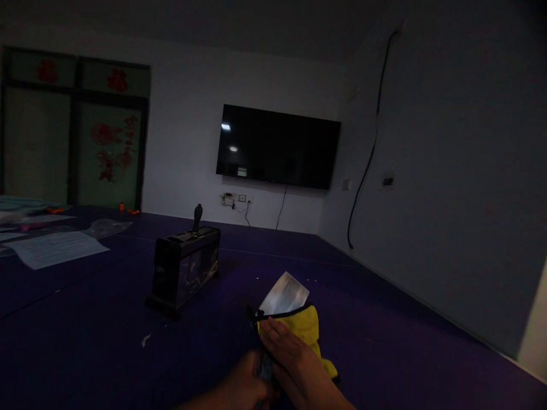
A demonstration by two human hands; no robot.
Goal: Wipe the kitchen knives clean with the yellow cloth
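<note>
A wide steel cleaver blade point(284, 295) lies low over the dark purple table point(384, 341), pointing away from me. My left hand point(244, 382) is closed around its dark handle at the bottom of the view. My right hand point(294, 357) lies over a yellow cloth point(308, 326), fingers together, pressing it against the base of the blade. The cloth folds under that hand and shows again at its right side.
A black knife holder point(183, 267) with one dark handle point(198, 217) sticking up stands left of the blade. Papers point(55, 248) and clear plastic point(106, 228) lie at the far left. A dark TV point(277, 146) hangs on the back wall. The room is dim.
</note>
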